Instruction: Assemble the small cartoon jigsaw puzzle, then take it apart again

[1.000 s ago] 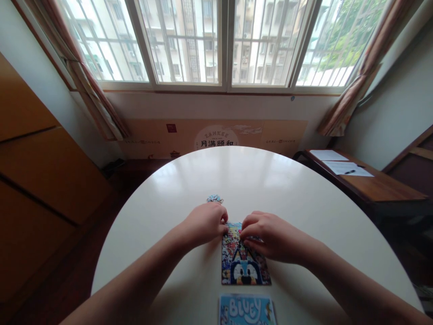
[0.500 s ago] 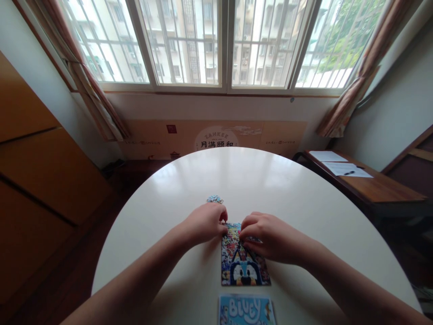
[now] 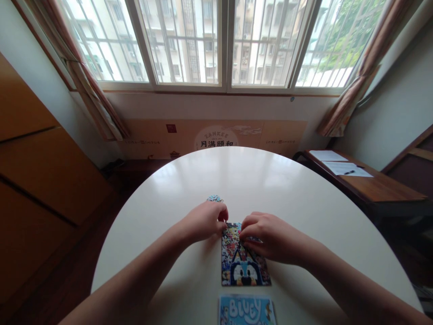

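A jigsaw puzzle (image 3: 246, 271) lies flat on the table, with a blue cartoon dog's face at its near end and a crowded, colourful pattern above. My left hand (image 3: 207, 219) is at its top left corner, thumb and index finger bent together; anything small between them is hidden. Curled over the puzzle's upper right part is my right hand (image 3: 267, 234), its fingertips close together on or just above the surface. That hand covers the top right corner. Beyond my left hand sits a small heap of light blue pieces (image 3: 214, 198).
A round white table (image 3: 304, 198) bears everything. Nearest me lies a blue picture sheet or box lid (image 3: 246, 309) marked "BLUEY", cut off by the frame. To the right, a wooden desk (image 3: 395, 187) holds papers (image 3: 345, 169) and a pen. A barred window is ahead.
My left hand's thumb has drawn slightly up and left at the puzzle's corner. My right hand and the puzzle stay in place.
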Available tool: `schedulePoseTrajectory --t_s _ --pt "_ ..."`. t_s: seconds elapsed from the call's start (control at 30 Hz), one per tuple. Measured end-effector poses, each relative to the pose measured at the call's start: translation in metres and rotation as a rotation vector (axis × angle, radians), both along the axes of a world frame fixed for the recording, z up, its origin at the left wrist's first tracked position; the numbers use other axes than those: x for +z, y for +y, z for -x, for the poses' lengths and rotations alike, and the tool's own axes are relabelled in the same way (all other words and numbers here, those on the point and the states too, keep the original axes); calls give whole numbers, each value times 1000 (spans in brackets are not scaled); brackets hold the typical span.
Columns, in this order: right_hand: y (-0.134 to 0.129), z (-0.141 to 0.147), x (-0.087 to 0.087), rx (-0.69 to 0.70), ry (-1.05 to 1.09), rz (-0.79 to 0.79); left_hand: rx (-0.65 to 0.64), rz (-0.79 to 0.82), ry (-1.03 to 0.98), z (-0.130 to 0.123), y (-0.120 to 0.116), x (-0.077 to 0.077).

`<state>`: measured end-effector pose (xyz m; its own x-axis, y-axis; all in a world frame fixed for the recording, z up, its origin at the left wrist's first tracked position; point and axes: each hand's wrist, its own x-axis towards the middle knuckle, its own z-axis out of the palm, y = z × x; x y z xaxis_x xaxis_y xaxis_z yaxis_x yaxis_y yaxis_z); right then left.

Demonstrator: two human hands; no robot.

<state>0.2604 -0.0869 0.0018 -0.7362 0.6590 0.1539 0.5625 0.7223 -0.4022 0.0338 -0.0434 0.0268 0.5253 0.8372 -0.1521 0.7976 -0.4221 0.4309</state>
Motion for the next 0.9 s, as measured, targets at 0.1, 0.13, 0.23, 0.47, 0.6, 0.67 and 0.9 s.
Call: schedulePoseTrajectory --t_s 0.1,0.13,0.23,0.47,0.6,0.67,0.9 --pt "1 0 0 2 4 1 -16 8 -36 2 2 -1" --pt "1 -1 0 3 5 1 -21 10 -46 3 3 -1" --pt "1 -1 0 2 6 -2 -29 25 -69 4 4 -2" --pt "0 0 2 -6 -1 14 -35 73 -99 5 5 0" --pt "0 0 4 -3 -8 16 -47 80 -107 6 5 0" --pt "1 0 3 -3 -16 3 -49 83 -112 6 5 0" --pt "0 3 -1 -10 -50 -60 -64 63 -99 6 6 0"
